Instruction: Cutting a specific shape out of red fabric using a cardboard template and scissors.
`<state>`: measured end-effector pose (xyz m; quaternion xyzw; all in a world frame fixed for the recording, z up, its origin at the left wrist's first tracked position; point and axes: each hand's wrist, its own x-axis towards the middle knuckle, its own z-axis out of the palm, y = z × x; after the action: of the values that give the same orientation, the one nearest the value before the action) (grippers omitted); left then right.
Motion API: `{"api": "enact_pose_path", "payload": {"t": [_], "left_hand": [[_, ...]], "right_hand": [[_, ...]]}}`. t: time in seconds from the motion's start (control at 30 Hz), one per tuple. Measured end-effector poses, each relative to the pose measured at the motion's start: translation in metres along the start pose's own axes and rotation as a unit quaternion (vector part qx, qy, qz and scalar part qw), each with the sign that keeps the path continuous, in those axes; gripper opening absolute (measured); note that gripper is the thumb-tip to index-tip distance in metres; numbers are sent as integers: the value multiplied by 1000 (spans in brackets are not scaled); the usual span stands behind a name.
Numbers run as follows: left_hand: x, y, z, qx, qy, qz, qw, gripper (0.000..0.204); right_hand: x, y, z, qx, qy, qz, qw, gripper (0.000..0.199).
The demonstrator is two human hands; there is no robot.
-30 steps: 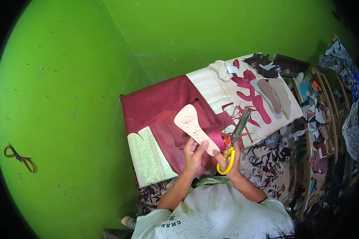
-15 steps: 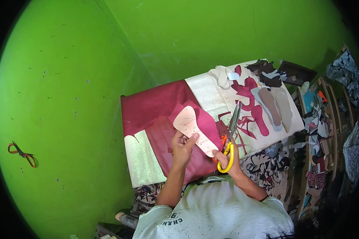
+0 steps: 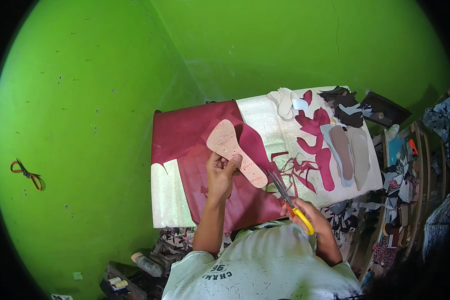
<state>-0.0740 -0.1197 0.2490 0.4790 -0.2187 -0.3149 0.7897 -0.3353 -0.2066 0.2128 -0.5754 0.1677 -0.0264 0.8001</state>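
Note:
My left hand (image 3: 220, 176) pinches a tan insole-shaped pattern (image 3: 227, 139) marked with red print, thumb on its face. Just behind the pattern is a piece of maroon sheet material (image 3: 254, 145); whether my fingers also grip it cannot be made out. My right hand (image 3: 309, 214) is closed round the scissors (image 3: 281, 188), which have yellow and orange handles. Their blades point up and left, slightly parted, near the pattern's narrow lower end. Under both hands a larger maroon sheet (image 3: 197, 125) lies over the table's left part.
On the pale table (image 3: 172, 197), maroon cut pieces (image 3: 324, 170) and thin offcuts lie at right, beside grey and brown sole shapes (image 3: 341, 150). Cream shapes (image 3: 282, 102) and dark scraps (image 3: 347, 112) sit farther back. Wooden racks stand right; another pair of scissors (image 3: 27, 174) hangs on the green wall.
My right hand has left the pattern's lower end and moved down and right. The scissors have tilted from pointing up to pointing up-left. My left hand still holds the pattern.

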Motion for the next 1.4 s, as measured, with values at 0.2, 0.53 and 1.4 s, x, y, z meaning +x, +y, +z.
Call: {"api": "enact_pose_path", "payload": {"t": [0.2,0.53,1.4], "left_hand": [[9,-8,11,18,-3,8,1000,22],[17,-21,29,46,-21,1,999,24],[24,-40,38,83,-4,-46,995,22]], "right_hand": [[-12,-9,-38,-28,-29,38,998,27],[5,-11,-59,-83,-61,25,994,27],[25,-1,-51,-57,17,-10,998,27]]}}
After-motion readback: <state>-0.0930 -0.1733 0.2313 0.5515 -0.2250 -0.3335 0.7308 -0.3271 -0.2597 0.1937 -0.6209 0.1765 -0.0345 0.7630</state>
